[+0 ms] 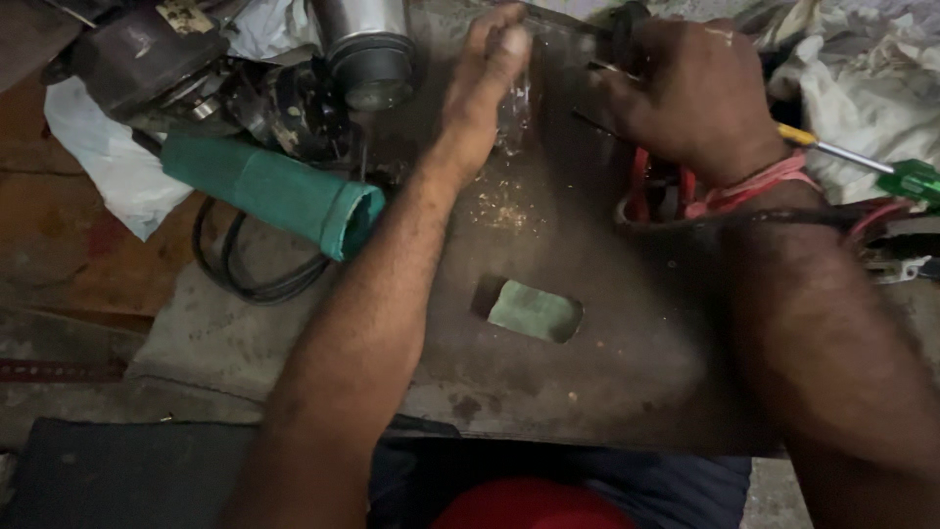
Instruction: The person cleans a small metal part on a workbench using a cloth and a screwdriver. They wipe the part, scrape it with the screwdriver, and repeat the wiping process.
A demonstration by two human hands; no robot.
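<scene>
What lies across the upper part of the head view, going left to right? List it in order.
White plastic sheet → green tool handle → left hand → right hand → green-handled screwdriver.

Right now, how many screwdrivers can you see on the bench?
1. A screwdriver with a green handle lies at the right edge, its shaft running behind the right hand. Others may be hidden in the clutter.

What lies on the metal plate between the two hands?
In the head view, only bare dark plate separates the left hand and right hand.
</scene>
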